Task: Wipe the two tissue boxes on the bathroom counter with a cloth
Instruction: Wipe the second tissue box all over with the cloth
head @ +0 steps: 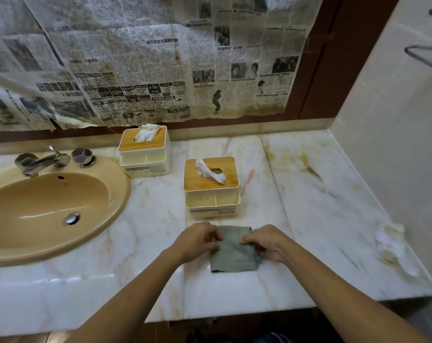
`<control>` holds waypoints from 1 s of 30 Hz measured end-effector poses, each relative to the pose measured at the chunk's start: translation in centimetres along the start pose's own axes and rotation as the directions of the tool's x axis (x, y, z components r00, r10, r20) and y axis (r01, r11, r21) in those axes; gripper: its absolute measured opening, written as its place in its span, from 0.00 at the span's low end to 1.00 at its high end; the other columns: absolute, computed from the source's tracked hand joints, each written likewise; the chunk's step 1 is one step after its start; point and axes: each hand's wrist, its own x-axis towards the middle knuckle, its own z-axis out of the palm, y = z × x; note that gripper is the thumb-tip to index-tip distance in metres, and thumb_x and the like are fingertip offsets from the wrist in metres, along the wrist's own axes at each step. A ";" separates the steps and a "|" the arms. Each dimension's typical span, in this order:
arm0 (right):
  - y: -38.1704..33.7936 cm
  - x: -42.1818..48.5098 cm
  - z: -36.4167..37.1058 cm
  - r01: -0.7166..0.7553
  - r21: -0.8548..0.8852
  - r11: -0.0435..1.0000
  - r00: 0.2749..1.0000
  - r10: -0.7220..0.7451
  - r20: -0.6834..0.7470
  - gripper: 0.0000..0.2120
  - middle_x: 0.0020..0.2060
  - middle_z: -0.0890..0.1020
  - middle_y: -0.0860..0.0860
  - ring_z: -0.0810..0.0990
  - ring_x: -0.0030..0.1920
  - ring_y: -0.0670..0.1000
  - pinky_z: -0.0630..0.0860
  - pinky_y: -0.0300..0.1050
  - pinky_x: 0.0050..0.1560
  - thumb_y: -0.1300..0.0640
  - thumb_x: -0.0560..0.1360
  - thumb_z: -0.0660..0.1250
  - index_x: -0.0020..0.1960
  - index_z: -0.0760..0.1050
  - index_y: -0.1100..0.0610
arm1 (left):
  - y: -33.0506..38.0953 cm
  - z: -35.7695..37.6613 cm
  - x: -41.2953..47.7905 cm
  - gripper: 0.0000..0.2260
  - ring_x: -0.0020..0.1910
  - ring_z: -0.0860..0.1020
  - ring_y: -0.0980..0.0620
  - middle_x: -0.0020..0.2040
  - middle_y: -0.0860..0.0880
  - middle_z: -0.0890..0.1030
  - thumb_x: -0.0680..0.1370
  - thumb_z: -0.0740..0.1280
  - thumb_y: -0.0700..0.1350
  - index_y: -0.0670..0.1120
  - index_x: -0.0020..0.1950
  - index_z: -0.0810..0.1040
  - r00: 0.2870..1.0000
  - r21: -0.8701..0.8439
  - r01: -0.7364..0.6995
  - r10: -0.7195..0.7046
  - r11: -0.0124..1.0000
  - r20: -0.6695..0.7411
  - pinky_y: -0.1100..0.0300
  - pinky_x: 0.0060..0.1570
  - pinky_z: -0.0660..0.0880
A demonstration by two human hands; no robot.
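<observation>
A grey-green cloth [233, 253] lies folded on the marble counter [321, 219] in front of me. My left hand [197, 240] pinches its left edge and my right hand [265, 242] pinches its right edge. Just beyond the cloth stands the nearer tissue box [211, 188], white with a wooden lid and a tissue sticking out. The second tissue box [144, 151], of the same kind, stands farther back and to the left, by the wall.
A tan sink [49, 209] with a chrome tap [40, 162] fills the counter's left side. Newspaper [160, 58] covers the wall behind. Crumpled white paper [389, 241] lies at the right edge by the tiled side wall. Yellow stains mark the counter's back right.
</observation>
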 end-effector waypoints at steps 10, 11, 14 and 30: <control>-3.1 -2.3 -3.3 0.332 0.172 0.928 0.943 -0.325 -0.070 0.04 0.42 0.76 0.56 0.76 0.44 0.52 0.71 0.50 0.46 0.58 0.78 0.64 0.48 0.75 0.59 | 6.2 -8.2 4.3 0.06 0.43 0.75 0.60 0.48 0.56 0.78 0.78 0.67 0.50 0.51 0.49 0.81 0.869 0.057 -0.120 0.132 0.991 -0.477 0.62 0.41 0.70; -3.3 -2.3 -3.8 0.307 0.263 0.915 0.952 -0.291 -0.098 0.04 0.42 0.77 0.56 0.77 0.44 0.53 0.72 0.50 0.46 0.58 0.78 0.64 0.49 0.75 0.58 | 6.5 -8.3 5.3 0.07 0.47 0.75 0.58 0.51 0.54 0.77 0.78 0.66 0.51 0.50 0.52 0.80 0.858 0.115 -0.078 0.125 0.990 -0.499 0.60 0.46 0.72; -3.6 -2.3 -4.9 0.265 0.440 0.858 0.964 -0.227 -0.139 0.08 0.43 0.81 0.55 0.80 0.46 0.56 0.75 0.51 0.45 0.55 0.78 0.63 0.51 0.77 0.58 | 7.3 -8.2 8.3 0.16 0.60 0.72 0.46 0.60 0.48 0.78 0.80 0.59 0.55 0.48 0.58 0.80 0.863 0.325 0.209 -0.018 0.922 -0.505 0.51 0.59 0.68; -4.8 -0.3 -5.1 0.235 0.733 0.638 0.970 -0.206 -0.131 0.16 0.62 0.80 0.61 0.80 0.60 0.59 0.80 0.52 0.51 0.63 0.82 0.61 0.69 0.71 0.62 | 8.2 -8.8 12.1 0.22 0.75 0.58 0.40 0.75 0.44 0.65 0.81 0.57 0.59 0.46 0.66 0.76 0.809 0.160 0.573 -0.522 0.804 -0.271 0.42 0.72 0.53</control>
